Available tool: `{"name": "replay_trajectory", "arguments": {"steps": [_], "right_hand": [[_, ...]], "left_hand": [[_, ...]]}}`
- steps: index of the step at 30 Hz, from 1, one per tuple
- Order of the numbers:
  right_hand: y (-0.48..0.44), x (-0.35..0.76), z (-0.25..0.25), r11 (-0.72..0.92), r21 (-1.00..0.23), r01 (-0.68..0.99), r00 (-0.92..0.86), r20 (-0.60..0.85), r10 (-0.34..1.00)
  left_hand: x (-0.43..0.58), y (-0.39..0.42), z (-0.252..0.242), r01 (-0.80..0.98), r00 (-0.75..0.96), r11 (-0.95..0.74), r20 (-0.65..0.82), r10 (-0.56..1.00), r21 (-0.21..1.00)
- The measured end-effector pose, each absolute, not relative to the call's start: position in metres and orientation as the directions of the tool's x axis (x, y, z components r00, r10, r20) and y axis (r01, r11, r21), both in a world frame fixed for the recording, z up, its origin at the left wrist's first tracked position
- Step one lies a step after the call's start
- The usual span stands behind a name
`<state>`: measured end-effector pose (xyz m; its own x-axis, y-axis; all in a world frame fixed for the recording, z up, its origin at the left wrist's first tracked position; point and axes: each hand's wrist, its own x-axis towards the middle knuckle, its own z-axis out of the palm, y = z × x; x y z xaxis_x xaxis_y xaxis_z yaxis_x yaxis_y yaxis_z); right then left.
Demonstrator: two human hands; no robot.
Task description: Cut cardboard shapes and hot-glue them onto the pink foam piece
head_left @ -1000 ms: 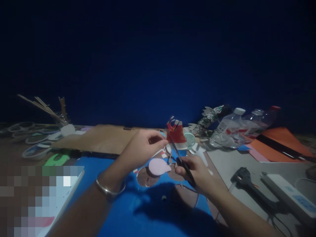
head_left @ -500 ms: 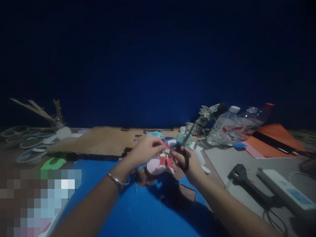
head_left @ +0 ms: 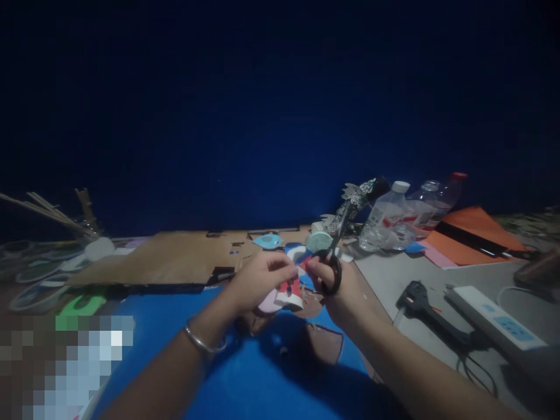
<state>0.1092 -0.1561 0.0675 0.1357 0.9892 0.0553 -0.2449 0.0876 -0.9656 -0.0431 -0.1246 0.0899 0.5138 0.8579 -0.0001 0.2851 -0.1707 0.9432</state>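
One red piece [head_left: 289, 291], seemingly part-cut; remainder unclear.
Left hand [head_left: 261, 275] pinches it; right hand [head_left: 343, 294] grips scissors [head_left: 335, 249], blades raised.

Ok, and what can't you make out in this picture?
All in the head view:
Left hand: its own back hides whether it grips the red-and-white piece.
Scissors: the right hand covers part of the handles.
Wooden sticks: at least one is cut off by the left edge.
Bottle labels: too blurred to read.
Pixelated patch: hides what lies there.
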Motion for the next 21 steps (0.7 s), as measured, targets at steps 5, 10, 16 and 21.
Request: {"name": "replay_trajectory", "arguments": {"steps": [5, 10, 16, 21], "right_hand": [[-0.158, 0.111, 0.066, 0.131, -0.970, -0.206, 0.100, 0.112, 0.989], [-0.166, 0.107, 0.057, 0.334, -0.940, -0.063, -0.123, 0.340, 0.932], [-0.170, 0.101, 0.046, 0.334, -0.942, -0.033, -0.243, 0.332, 0.911], [-0.171, 0.102, 0.047, 0.318, -0.948, -0.032, -0.225, 0.317, 0.922]], "left_hand": [[-0.035, -0.135, 0.091, 0.202, 0.421, -0.153, 0.055, 0.906, 0.967], [-0.031, -0.144, 0.102, 0.030, 0.309, -0.134, 0.118, 0.944, 0.991], [-0.029, -0.150, 0.107, 0.018, 0.273, -0.168, 0.157, 0.949, 0.986], [-0.030, -0.149, 0.104, 0.013, 0.299, -0.156, 0.145, 0.943, 0.988]]}}
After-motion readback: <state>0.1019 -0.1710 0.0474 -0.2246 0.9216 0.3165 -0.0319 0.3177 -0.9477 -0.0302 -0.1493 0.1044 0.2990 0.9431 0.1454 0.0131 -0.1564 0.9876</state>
